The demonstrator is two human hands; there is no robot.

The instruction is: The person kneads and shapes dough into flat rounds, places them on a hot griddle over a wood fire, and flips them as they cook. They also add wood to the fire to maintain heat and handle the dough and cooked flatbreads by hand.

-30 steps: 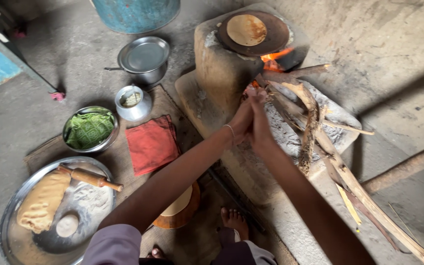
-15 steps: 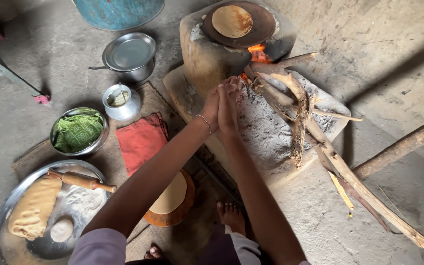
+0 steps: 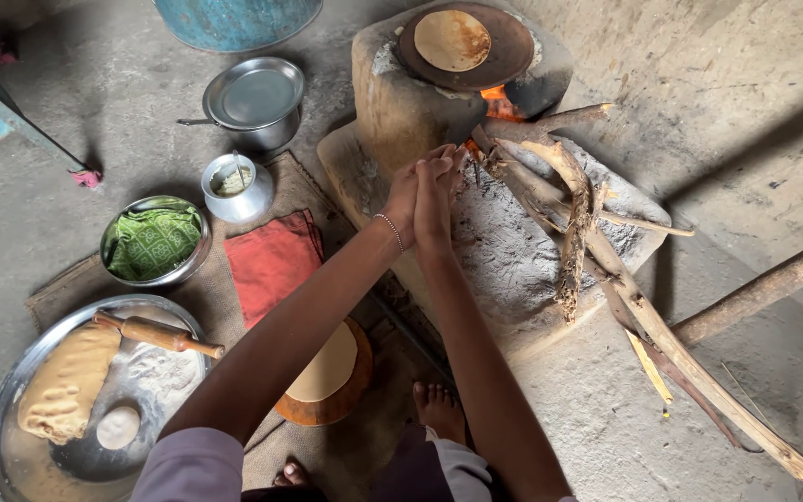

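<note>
Ash bed (image 3: 504,251) beneath pressed hands (image 3: 423,195)

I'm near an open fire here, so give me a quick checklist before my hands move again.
1. Left hand and right hand free: ok, pressed palm to palm, holding nothing.
2. Hands apart from flame: ok, though close.
3. Flatbread flat on griddle: ok.
4. Firewood fed into the stove mouth: ok.
5. Rolled dough on round board: ok, partly hidden by the arm.
6. Foot away from the wood: ok.
</note>
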